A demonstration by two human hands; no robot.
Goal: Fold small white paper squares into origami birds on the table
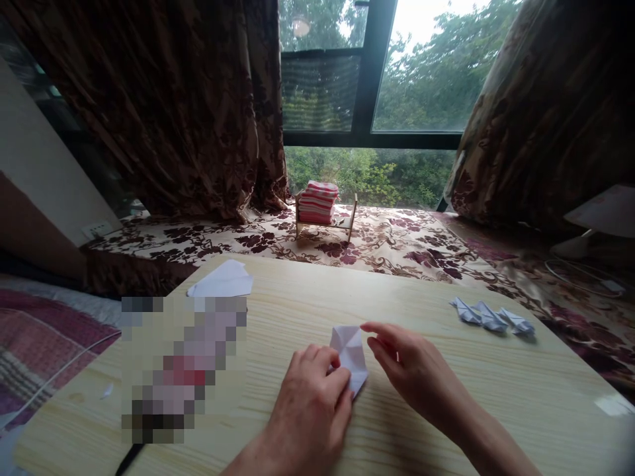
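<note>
A small, partly folded piece of white paper (350, 354) lies on the light wooden table (446, 396) just in front of me. My left hand (310, 410) pinches its left edge with curled fingers. My right hand (409, 367) sits at its right side, fingers bent and fingertips close to the paper's upper right corner; whether they touch it is unclear. Three finished folded paper shapes (493, 318) lie in a row at the table's right.
A stack of white paper sheets (221, 280) rests at the table's far left corner. A blurred patch (183, 367) covers something on the left. Beyond the table, a small wooden rack with red-and-white striped cloth (320, 206) stands on the floral window seat.
</note>
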